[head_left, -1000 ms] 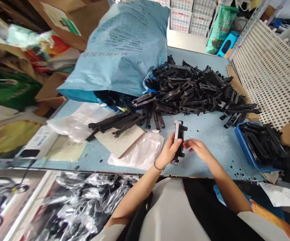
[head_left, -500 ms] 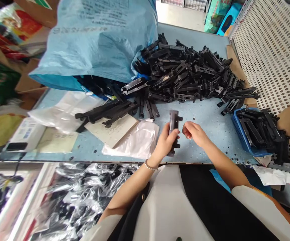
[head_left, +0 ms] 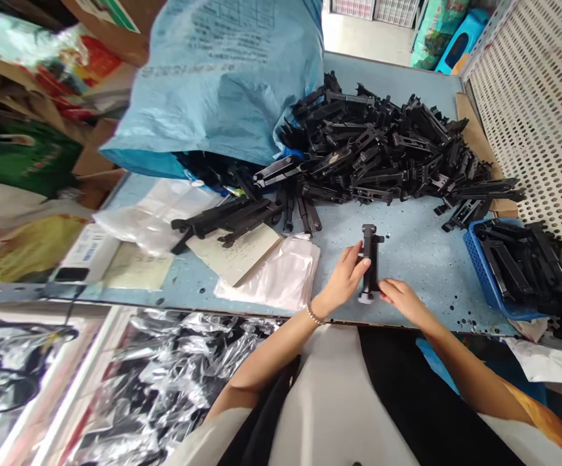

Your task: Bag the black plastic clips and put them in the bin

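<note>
My left hand (head_left: 345, 279) is closed around the left side of a long black plastic bracket (head_left: 370, 259), with the thumb across its face. The bracket stands lengthwise away from me, just above the bench, with a tab sticking out at its upper right. At its lower right edge, my right hand (head_left: 402, 300) has its fingers closed together on the bracket's side; the fingertips are partly hidden. Left of my left hand lies a stack of clear plastic bags (head_left: 274, 272), with a piece of cardboard (head_left: 239, 255) on top.
A large heap of black plastic parts (head_left: 382, 145) covers the back of the bench (head_left: 421, 239). A blue woven sack (head_left: 223, 84) spills more at the left. To the right, a blue basket (head_left: 487, 278) holds similar parts beside a perforated panel (head_left: 528, 116).
The bracket and my left hand have shifted right in view. My right hand, apart from the bracket before, has come down to its lower right side. The view has swung slightly left.
</note>
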Tool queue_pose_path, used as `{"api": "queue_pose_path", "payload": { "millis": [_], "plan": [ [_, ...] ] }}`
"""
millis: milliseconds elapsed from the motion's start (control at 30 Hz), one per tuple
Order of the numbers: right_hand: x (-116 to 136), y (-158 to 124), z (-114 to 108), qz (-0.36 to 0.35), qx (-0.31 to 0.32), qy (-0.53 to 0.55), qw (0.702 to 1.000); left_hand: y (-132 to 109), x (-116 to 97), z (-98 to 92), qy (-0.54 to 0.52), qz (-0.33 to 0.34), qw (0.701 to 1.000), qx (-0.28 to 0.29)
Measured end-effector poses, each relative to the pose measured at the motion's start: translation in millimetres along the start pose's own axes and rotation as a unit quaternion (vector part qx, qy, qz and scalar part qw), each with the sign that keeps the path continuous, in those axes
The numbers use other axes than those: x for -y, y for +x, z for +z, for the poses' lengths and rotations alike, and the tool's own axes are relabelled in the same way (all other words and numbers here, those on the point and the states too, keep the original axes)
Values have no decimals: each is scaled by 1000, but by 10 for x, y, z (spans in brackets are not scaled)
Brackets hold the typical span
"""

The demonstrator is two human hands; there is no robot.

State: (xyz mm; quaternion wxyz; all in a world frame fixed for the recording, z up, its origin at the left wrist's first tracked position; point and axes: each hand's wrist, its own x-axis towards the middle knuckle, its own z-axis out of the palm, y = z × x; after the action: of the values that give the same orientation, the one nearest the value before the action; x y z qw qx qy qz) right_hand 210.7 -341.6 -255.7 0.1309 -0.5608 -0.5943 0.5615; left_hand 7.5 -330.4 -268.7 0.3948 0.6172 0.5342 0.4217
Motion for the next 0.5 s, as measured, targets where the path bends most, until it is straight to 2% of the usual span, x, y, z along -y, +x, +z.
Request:
{"api": "queue_pose_path", "payload": {
  "millis": [33, 100, 167, 233, 300, 333, 400, 433, 500],
  "plan": [
    [-65, -48, -106, 11, -39, -52, 998, 102, 66, -133, 48, 15, 999, -12],
    [-185, -146, -292, 41, -93, -156, 983, 316, 212, -545, 168, 19, 980, -103],
    [-272, -233, -416, 64, -112, -233, 964, 485, 352, -1062, 292, -20, 932, -213],
    [-296, -294, -480, 69, -121, -275, 951, 573, 440, -1537, 368, -79, 893, -247],
    [-232, -320, -501, 50, -139, -283, 948, 585, 427, -1832, 378, -107, 885, -250],
    [-163, -317, -497, 31, -150, -272, 950, 568, 376, -1885, 353, -105, 894, -256],
    [40, -279, -457, -28, -164, -225, 960, 499, 199, -1791, 231, -79, 933, -264],
    [166, -242, -420, -67, -167, -195, 964, 450, 88, -1657, 139, -68, 955, -252],
    [437, -141, -322, -156, -172, -158, 960, 331, -141, -1284, -53, -65, 981, -174]
  ]
}}
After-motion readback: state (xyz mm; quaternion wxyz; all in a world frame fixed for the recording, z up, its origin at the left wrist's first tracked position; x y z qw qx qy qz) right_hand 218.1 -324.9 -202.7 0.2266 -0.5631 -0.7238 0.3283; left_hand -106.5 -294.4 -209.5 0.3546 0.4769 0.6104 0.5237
